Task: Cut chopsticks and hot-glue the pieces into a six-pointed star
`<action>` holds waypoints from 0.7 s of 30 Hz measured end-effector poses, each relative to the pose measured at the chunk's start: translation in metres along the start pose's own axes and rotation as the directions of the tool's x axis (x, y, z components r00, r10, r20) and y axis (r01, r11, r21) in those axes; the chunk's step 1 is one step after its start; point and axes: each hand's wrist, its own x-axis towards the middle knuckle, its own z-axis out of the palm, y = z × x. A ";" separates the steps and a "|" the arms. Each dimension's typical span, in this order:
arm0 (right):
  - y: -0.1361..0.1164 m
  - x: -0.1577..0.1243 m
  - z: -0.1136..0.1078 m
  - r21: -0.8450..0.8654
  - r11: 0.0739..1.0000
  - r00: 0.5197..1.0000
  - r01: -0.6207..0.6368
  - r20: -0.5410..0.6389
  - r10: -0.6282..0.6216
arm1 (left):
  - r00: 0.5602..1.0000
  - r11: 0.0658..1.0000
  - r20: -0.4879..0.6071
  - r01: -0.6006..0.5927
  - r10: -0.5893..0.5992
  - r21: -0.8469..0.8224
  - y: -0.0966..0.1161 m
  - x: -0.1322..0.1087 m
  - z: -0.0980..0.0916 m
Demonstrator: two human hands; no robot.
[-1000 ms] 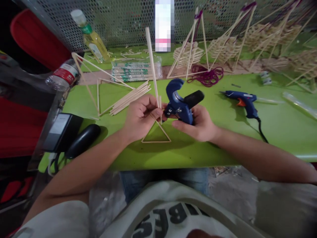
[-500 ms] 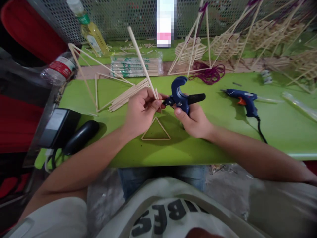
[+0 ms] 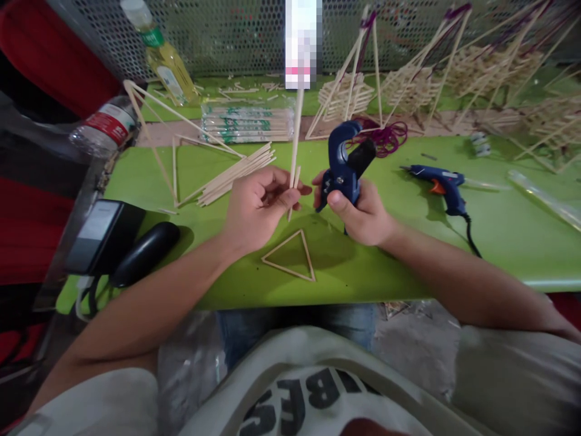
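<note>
Cutter [image 3: 341,174] now apparently off sticks [image 3: 296,136]

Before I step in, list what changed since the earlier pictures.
The right grip moved the blue cutter rightward, away from the left grip, whose long stick swung nearly upright; the wooden triangle turned clockwise. Both grips keep their hold; the glue gun lies unmoved.

Yellow-liquid bottle [image 3: 170,72] at back left, red-labelled clear bottle [image 3: 110,126] nearer, black box [image 3: 102,236] sits beside rounded black object [image 3: 146,253], perforated panel [image 3: 231,42] runs behind.
</note>
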 end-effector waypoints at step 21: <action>-0.034 0.008 -0.034 -0.879 0.457 0.980 0.135 0.051 -0.191 | 0.967 0.964 0.027 -0.254 0.253 0.081 -0.064 0.001 0.005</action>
